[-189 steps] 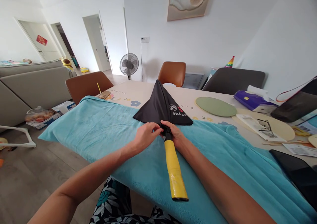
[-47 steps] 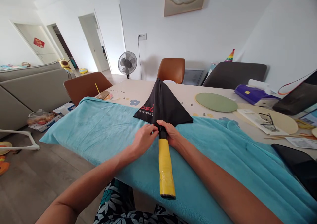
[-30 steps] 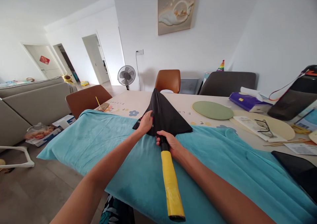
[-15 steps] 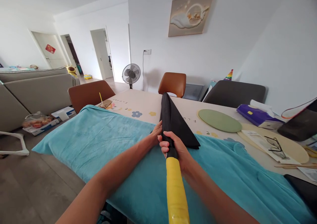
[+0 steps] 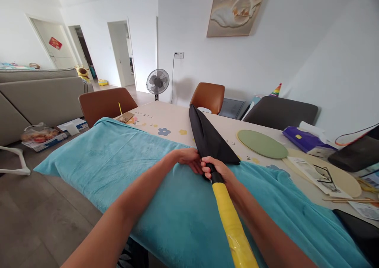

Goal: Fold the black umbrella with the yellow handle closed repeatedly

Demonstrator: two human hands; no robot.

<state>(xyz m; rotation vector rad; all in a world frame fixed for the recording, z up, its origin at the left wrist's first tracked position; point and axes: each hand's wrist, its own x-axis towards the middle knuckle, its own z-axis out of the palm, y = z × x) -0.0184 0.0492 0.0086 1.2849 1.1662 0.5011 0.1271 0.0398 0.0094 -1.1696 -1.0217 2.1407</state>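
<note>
A black umbrella (image 5: 209, 139) with a yellow handle (image 5: 232, 226) lies on a turquoise towel (image 5: 118, 169) spread over the table. Its canopy is gathered to the right of the shaft. My right hand (image 5: 217, 170) grips the black shaft just above the yellow handle. My left hand (image 5: 188, 158) holds the lower edge of the black canopy fabric, right beside my right hand.
On the table (image 5: 166, 120) to the right lie a green round mat (image 5: 262, 143), a purple tissue pack (image 5: 304, 139), glasses (image 5: 324, 173) on paper and dark bags (image 5: 353, 157). Brown chairs (image 5: 105, 104) stand at the far side, a fan (image 5: 158, 81) and a grey sofa (image 5: 35, 94) beyond.
The spread canopy has been folded over from the left onto the right side. My left hand came back down to the canopy's base. My right hand stayed on the shaft.
</note>
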